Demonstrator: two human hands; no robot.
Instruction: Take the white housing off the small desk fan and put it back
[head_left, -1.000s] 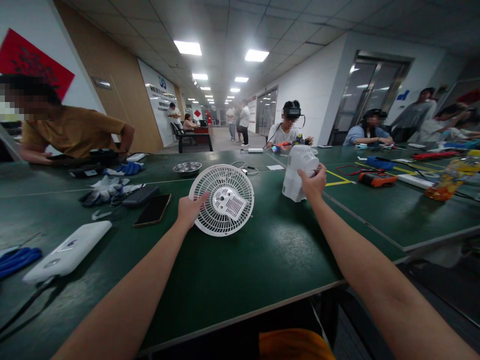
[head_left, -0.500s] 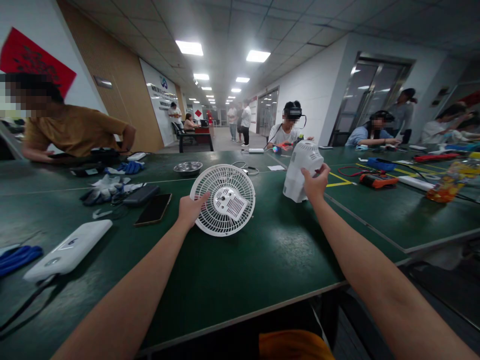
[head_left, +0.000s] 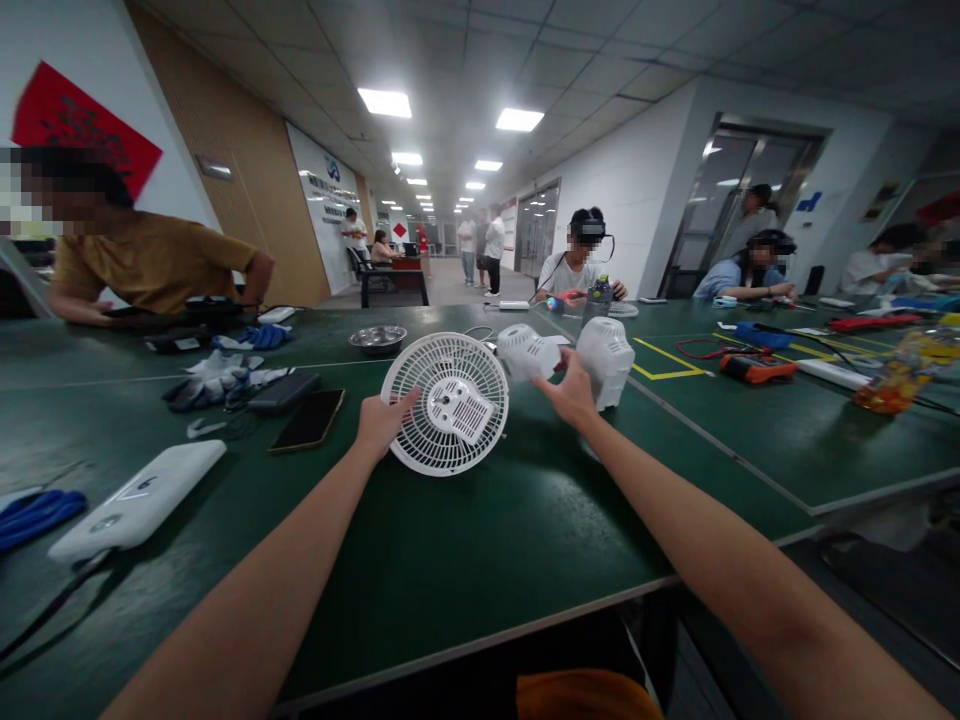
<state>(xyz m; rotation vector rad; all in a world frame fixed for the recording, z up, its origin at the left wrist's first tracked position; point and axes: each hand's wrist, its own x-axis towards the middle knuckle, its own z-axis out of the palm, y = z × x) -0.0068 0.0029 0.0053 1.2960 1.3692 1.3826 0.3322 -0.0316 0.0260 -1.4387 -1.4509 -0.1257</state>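
My left hand is closed on the left rim of a round white fan grille, its thumb over the bars. At the grille's centre is a white slotted plate. My right hand grips a small white plastic housing by its right end, tipped on its side just right of the grille. Right behind that hand stands a larger white vented housing, upright on the table and partly hidden by my fingers. I cannot tell whether my fingers touch it.
On the green table, a phone, gloves and a white power bank lie left. A metal bowl sits behind the grille. An orange meter and a bottle are right. Co-workers sit around the table.
My right hand has moved left, bringing the small housing beside the grille. The larger housing now stands apart from it, where both were together before. My left hand and the grille have barely moved.
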